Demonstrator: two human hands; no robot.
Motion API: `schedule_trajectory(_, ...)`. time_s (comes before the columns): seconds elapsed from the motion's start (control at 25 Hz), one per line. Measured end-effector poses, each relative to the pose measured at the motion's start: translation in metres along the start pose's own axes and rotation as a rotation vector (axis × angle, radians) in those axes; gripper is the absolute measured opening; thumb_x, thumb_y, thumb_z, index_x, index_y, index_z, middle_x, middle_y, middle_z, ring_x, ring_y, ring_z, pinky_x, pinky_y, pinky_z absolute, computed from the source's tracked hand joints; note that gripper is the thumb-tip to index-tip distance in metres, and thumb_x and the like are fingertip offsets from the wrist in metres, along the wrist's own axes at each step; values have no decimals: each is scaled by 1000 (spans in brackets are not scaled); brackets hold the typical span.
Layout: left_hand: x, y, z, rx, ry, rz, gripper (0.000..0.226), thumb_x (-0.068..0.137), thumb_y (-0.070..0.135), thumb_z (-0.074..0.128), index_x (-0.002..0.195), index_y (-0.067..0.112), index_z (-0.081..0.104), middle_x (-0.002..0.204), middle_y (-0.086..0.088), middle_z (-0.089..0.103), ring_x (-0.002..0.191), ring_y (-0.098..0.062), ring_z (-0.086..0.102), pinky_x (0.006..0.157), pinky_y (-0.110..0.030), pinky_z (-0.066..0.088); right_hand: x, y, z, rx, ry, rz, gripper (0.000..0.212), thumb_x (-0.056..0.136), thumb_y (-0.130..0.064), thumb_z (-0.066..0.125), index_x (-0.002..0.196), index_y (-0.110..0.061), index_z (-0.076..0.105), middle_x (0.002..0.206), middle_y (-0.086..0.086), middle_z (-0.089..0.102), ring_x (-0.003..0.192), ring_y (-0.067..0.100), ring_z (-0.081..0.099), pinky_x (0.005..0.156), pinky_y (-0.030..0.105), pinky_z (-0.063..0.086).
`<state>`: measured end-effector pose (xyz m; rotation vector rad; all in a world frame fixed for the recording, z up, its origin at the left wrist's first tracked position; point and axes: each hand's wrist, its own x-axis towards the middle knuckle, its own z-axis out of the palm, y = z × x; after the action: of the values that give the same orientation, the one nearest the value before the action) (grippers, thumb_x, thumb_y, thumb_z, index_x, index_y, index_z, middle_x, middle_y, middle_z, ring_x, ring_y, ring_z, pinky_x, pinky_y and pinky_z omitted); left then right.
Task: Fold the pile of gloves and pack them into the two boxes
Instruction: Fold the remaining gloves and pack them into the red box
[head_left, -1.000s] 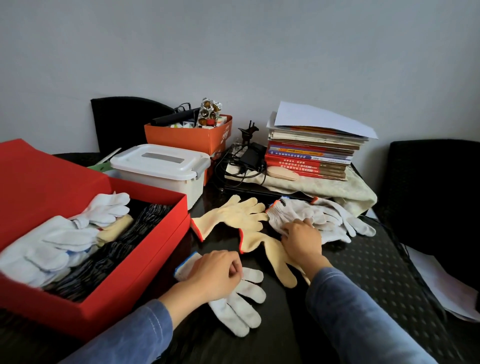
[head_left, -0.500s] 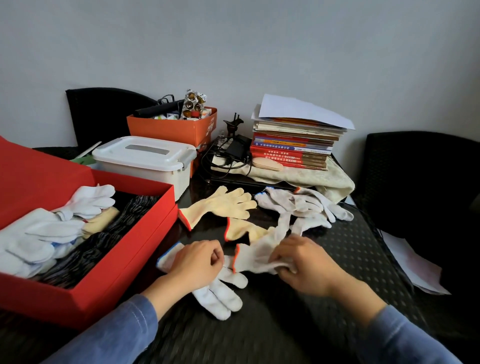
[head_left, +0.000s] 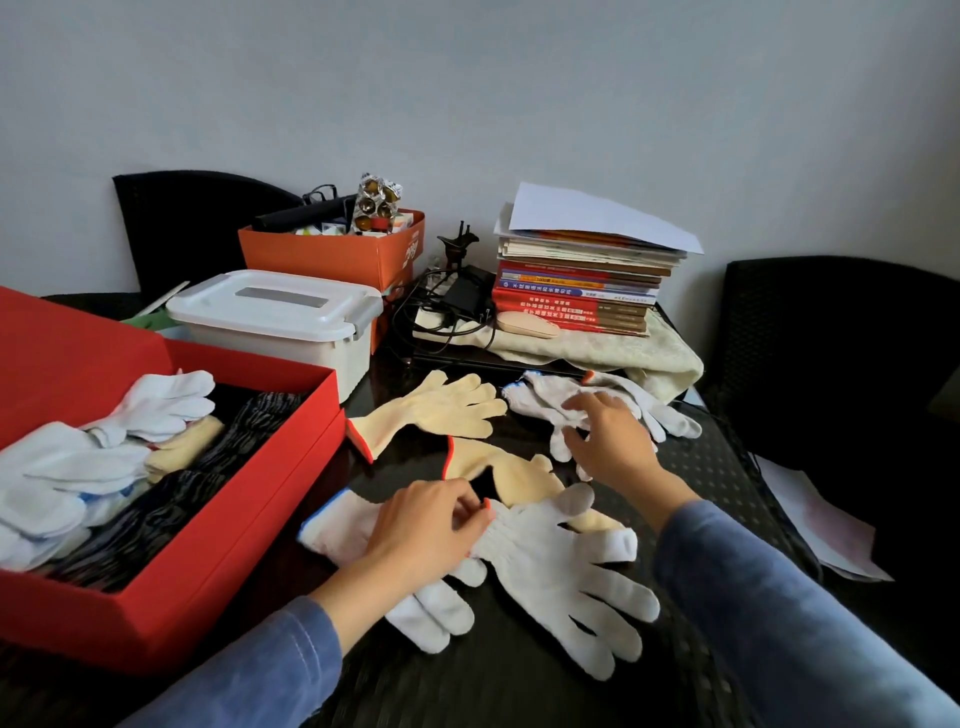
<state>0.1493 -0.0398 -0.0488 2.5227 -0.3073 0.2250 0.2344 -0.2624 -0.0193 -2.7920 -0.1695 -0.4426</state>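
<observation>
While the left hand (head_left: 431, 525) is pinching the cuff of the near white glove (head_left: 550, 566) with curled fingers, I am seeing the right hand (head_left: 610, 441) hovering spread and empty over the far white gloves (head_left: 550, 395), contact uncertain. Risks I am judging: that reach may be snagging several gloves together, or the wrist may be sweeping the yellow glove (head_left: 509, 473) beside it. The red box (head_left: 208, 561) is waiting at left, part filled.

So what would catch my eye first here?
The big red box at the left stands open and holds packed gloves, white, yellow and dark. To its right, the left hand pinches a white glove, while the open right hand reaches onto a glove pile beside two yellow gloves.
</observation>
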Motion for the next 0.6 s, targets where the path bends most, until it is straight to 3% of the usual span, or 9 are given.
schedule_trajectory(0.2, 13, 14, 10, -70, -138, -9, 28, 80, 54, 65, 94, 31, 62, 63, 15, 63, 72, -2, 63, 72, -29, 51, 59, 4, 32, -184, -96, 101, 49, 93, -32, 50, 139, -18, 38, 139, 8, 47, 134, 27, 32, 100, 39, 39)
schedule_trajectory(0.28, 9, 15, 12, -106, -217, 24, 22, 82, 50, 65, 92, 30, 62, 64, 14, 63, 62, 1, 59, 68, -29, 51, 73, 7, 40, -248, -160, 143, 45, 92, -31, 52, 134, -15, 44, 133, 11, 53, 137, 28, 28, 97, 38, 40)
schedule_trajectory(0.36, 3, 8, 10, -176, -189, 53, 13, 84, 43, 64, 87, 30, 64, 67, 13, 66, 58, 1, 58, 65, -31, 52, 81, 10, 44, -330, -165, 125, 35, 92, -25, 51, 124, -12, 55, 124, 11, 59, 137, 29, 28, 95, 36, 41)
schedule_trajectory(0.44, -1, -12, 2, -182, -27, 67, 5, 84, 32, 61, 86, 30, 64, 75, 15, 66, 68, 0, 60, 68, -32, 52, 86, 13, 46, -357, -162, 93, 28, 92, -15, 49, 115, -10, 63, 118, 10, 62, 133, 29, 33, 95, 33, 40)
schedule_trajectory(0.52, -4, -37, -12, -29, 144, 111, 16, 80, 26, 54, 90, 31, 65, 88, 17, 64, 85, -1, 59, 78, -29, 50, 88, 13, 46, -313, -188, 124, 28, 90, -9, 49, 114, -8, 65, 117, 13, 62, 127, 29, 42, 95, 32, 41)
schedule_trajectory(0.6, -10, -54, -29, 127, 137, 90, 33, 79, 20, 52, 109, 29, 63, 111, 16, 61, 108, -8, 55, 94, -27, 43, 91, 15, 43, -205, -190, 221, 27, 89, -12, 51, 110, -9, 67, 114, 15, 65, 113, 31, 56, 87, 31, 46)
